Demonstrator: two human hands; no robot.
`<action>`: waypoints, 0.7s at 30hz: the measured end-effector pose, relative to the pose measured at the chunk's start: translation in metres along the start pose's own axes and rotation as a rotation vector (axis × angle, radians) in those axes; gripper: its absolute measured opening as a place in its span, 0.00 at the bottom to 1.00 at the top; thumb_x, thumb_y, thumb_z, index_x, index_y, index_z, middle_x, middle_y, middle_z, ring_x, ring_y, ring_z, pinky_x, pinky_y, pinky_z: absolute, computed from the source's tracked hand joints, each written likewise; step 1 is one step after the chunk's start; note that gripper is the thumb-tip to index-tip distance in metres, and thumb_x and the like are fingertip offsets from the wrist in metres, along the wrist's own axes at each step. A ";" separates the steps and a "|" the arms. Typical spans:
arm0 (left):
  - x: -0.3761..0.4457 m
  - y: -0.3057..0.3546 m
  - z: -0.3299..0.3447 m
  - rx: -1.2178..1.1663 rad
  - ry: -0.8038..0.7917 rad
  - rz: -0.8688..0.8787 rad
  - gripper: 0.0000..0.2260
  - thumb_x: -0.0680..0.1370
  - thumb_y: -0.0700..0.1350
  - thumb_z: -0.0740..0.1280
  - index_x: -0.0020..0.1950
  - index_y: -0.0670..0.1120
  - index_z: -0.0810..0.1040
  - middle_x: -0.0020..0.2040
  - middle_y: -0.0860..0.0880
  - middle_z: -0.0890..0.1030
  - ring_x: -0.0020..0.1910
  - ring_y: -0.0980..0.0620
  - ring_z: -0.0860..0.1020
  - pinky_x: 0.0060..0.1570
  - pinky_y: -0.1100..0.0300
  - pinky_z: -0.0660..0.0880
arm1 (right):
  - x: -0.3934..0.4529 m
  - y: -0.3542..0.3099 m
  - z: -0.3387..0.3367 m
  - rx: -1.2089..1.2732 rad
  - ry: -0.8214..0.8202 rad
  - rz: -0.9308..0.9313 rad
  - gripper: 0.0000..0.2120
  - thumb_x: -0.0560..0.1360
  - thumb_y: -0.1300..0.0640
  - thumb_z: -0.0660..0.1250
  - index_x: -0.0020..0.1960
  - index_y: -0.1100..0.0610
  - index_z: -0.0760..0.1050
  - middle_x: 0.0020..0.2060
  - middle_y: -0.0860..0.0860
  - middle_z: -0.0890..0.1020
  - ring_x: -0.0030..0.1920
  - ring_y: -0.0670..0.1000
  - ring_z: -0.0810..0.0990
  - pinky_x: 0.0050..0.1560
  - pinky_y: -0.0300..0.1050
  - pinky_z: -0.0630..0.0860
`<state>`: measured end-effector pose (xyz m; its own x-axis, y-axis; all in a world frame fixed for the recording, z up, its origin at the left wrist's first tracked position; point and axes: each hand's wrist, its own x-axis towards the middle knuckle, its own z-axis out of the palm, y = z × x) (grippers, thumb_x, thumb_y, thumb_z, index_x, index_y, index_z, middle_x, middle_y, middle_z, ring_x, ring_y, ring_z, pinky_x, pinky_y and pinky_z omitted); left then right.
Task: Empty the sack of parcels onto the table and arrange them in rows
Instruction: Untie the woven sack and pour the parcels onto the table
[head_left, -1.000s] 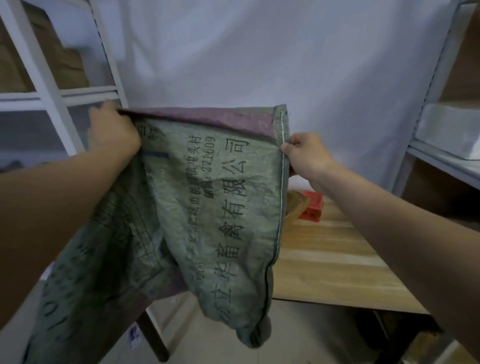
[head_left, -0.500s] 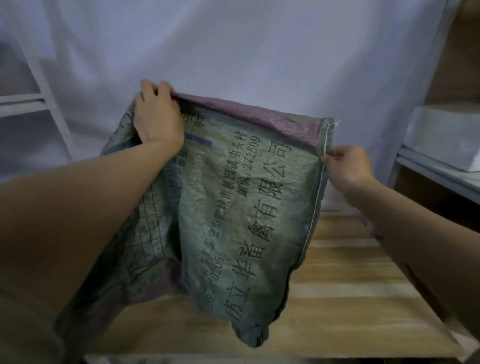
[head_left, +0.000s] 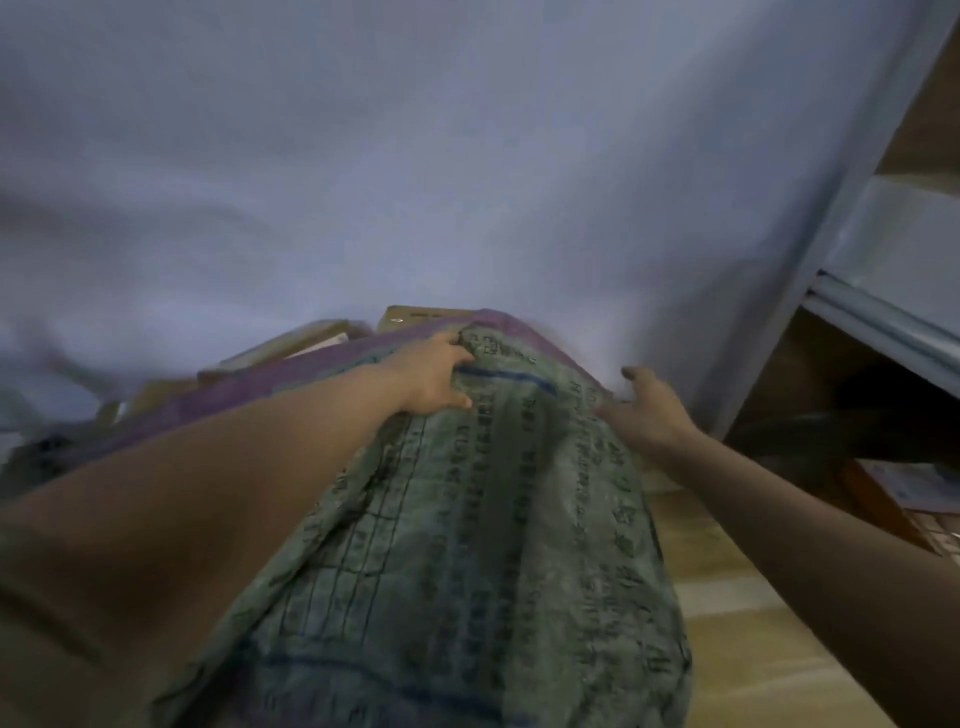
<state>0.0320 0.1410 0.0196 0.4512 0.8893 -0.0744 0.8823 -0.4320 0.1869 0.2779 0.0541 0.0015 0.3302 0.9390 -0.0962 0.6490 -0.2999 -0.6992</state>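
1. The frame is motion-blurred; the sack (head_left: 467, 519) hides most of the worktop (head_left: 727, 597).
2. Brown parcels (head_left: 291, 343) show only partly beyond its purple edge.
3. The left hand (head_left: 431, 379) grips the sack's far end.
4. The right hand (head_left: 649, 410) is loosely spread, touching the sack's right edge.

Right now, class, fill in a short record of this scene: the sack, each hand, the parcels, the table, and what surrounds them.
sack: green woven sack with a purple band, draped toward the camera, printed side up
left hand: left hand grips the sack near its top edge
right hand: right hand open, fingers spread at the sack's right edge
parcels: brown parcels showing beyond the sack's top edge; count unclear
table: wooden table under the sack
surroundings: white sheet behind, shelf at right
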 end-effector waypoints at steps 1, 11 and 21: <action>-0.005 -0.003 0.001 -0.013 0.023 0.007 0.30 0.77 0.54 0.70 0.76 0.47 0.66 0.80 0.46 0.56 0.76 0.44 0.61 0.73 0.51 0.62 | -0.002 -0.005 0.013 -0.015 -0.038 -0.044 0.30 0.79 0.56 0.67 0.77 0.58 0.60 0.70 0.58 0.69 0.51 0.53 0.74 0.50 0.48 0.76; -0.143 -0.039 0.014 -0.214 0.479 -0.305 0.14 0.75 0.47 0.73 0.59 0.44 0.83 0.64 0.45 0.77 0.66 0.45 0.72 0.67 0.50 0.67 | -0.055 -0.036 0.084 -0.108 -0.223 -0.409 0.30 0.78 0.49 0.68 0.76 0.55 0.62 0.73 0.55 0.64 0.74 0.57 0.63 0.71 0.50 0.66; -0.312 -0.071 0.107 -0.514 0.540 -0.966 0.24 0.74 0.53 0.74 0.67 0.45 0.76 0.70 0.42 0.72 0.58 0.43 0.78 0.54 0.54 0.75 | -0.145 -0.019 0.152 -0.160 -0.389 -0.639 0.30 0.77 0.48 0.69 0.76 0.52 0.63 0.69 0.56 0.68 0.71 0.58 0.64 0.70 0.51 0.66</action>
<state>-0.1572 -0.1214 -0.0751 -0.5825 0.8128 -0.0037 0.6130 0.4422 0.6548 0.1134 -0.0505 -0.0788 -0.3888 0.9209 0.0292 0.7338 0.3286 -0.5946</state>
